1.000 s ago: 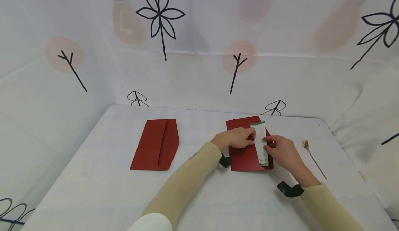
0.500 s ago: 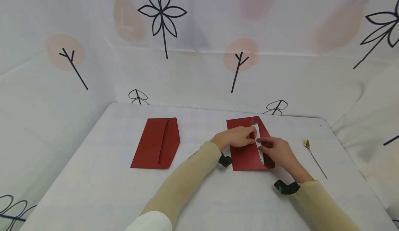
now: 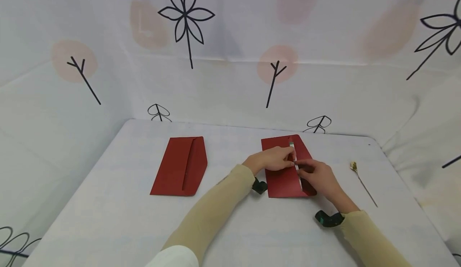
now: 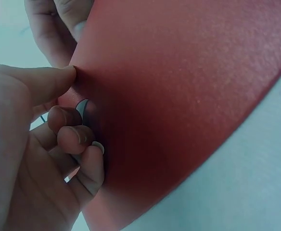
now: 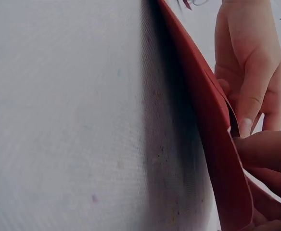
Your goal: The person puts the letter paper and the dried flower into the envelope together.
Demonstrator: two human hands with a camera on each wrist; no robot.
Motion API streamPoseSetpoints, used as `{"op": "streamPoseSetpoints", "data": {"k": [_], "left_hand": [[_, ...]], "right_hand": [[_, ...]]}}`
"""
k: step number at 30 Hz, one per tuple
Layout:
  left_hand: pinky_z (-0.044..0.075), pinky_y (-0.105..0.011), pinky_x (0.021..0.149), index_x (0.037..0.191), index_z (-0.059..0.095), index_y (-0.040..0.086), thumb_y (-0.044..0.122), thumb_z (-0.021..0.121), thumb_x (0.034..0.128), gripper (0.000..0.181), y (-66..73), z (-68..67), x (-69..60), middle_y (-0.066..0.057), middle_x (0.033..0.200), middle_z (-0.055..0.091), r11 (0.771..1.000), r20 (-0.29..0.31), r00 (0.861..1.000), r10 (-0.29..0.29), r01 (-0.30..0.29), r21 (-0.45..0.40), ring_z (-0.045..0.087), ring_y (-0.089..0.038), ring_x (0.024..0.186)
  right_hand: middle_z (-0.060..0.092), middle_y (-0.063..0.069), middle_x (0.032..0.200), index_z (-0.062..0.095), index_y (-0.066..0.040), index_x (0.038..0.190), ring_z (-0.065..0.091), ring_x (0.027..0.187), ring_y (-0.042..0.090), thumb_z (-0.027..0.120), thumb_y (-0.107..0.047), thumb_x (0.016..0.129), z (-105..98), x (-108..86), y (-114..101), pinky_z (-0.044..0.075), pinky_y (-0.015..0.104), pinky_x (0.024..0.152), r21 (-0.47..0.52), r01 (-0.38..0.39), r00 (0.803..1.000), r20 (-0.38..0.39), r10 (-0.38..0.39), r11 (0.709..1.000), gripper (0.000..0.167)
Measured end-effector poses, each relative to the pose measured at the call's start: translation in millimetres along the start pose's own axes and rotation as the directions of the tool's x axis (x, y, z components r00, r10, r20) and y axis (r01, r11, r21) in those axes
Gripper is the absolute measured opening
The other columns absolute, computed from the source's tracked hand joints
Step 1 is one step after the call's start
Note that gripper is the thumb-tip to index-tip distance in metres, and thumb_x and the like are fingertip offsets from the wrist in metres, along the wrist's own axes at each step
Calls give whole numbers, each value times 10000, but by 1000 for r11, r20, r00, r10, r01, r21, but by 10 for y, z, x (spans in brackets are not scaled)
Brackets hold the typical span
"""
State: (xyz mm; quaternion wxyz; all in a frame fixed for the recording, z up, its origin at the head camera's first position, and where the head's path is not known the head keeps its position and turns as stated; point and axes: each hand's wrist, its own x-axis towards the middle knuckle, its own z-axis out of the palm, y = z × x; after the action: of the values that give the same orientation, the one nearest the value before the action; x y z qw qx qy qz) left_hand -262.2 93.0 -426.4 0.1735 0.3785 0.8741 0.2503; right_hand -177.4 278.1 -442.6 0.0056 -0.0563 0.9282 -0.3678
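Observation:
A red envelope (image 3: 282,186) lies at the right of the table, its pointed flap open to the right. My left hand (image 3: 274,158) rests across it and grips the edge of its opening, thumb at the edge and other fingers curled in the left wrist view. Most of a white card (image 3: 300,182) with green ends sits inside the envelope; only a narrow strip shows. My right hand (image 3: 320,175) pinches that strip between thumb and fingers above the flap. In the right wrist view the raised envelope edge (image 5: 222,159) partly hides the fingers of both hands.
Another red envelope (image 3: 177,166) lies to the left with its flap open. At the right lies a dried flower (image 3: 363,183) on a thin stem. A white patterned cloth (image 3: 230,91) hangs behind the table (image 3: 119,219).
The white card has slid leftward into the envelope, from its full width showing to a thin strip. My right hand has moved left with it; the left hand has stayed in place.

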Motion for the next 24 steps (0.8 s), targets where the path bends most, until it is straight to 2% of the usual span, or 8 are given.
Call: {"op": "streamPoseSetpoints", "data": {"k": [8,15,24], "left_hand": [[416,-187,647,1105,513,244,283,571,1025,105,-9,15,6,35,818,547,1000,-2,1000,-10,10,-2,502,-48,706],[417,-194,640,1099,519,248,285,574,1023,101,-32,27,12,32,805,546,1000,-5,1000,5,-5,-6,501,-55,695],[423,-190,646,1101,520,255,265,575,1022,97,-17,17,7,30,825,559,1000,-10,1000,15,-15,-9,511,-56,712]], "right_hand": [[691,186,1124,621,-30,1288,673,1019,322,708,-177,942,-30,-32,16,565,411,819,76,-21,997,-71,26,997,386],[680,199,1161,621,-18,1271,666,1048,323,709,-157,940,-37,-48,31,551,245,783,164,-15,998,-57,25,986,370],[656,188,1218,577,-35,1312,654,1086,322,704,-154,943,-9,-46,44,521,196,812,195,-24,999,-25,29,981,408]]}}
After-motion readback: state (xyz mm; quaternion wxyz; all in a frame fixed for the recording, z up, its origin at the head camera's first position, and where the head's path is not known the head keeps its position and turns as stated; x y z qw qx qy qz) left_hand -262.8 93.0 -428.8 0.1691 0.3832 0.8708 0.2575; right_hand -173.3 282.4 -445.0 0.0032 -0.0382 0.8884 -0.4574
